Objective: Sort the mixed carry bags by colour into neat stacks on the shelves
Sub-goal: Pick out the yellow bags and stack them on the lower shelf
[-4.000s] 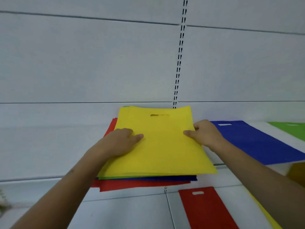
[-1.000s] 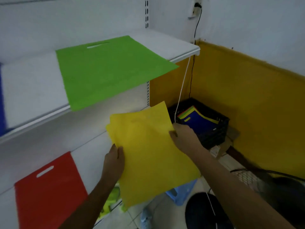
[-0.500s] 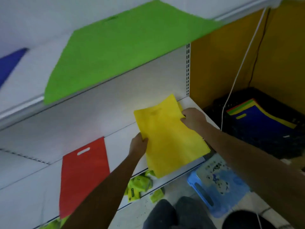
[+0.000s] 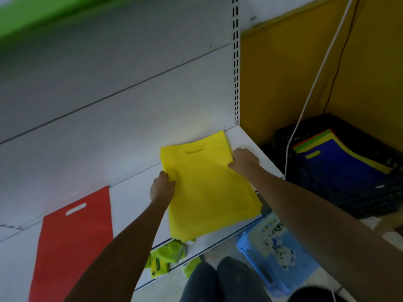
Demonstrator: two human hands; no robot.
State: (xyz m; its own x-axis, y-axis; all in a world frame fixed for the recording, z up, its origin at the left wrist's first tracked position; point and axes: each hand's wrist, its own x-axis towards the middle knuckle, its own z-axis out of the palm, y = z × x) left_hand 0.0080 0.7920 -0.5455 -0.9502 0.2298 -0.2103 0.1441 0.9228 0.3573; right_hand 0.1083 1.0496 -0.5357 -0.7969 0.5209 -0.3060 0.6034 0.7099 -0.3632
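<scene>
The yellow bags [image 4: 209, 188] lie flat at the right end of the white shelf [image 4: 259, 155]. The left hand [image 4: 162, 188] and right hand [image 4: 244, 161] grip their side edges, fingers curled. A red bag [image 4: 74, 243] lies well to the left.

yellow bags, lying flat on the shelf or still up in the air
Flat: the yellow bags lie spread on the lower shelf, front edge overhanging, both hands gripping the sides.

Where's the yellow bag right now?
On the lower shelf at its right end, held by the left hand and right hand; the yellow bag lies right of the red bag.
</scene>
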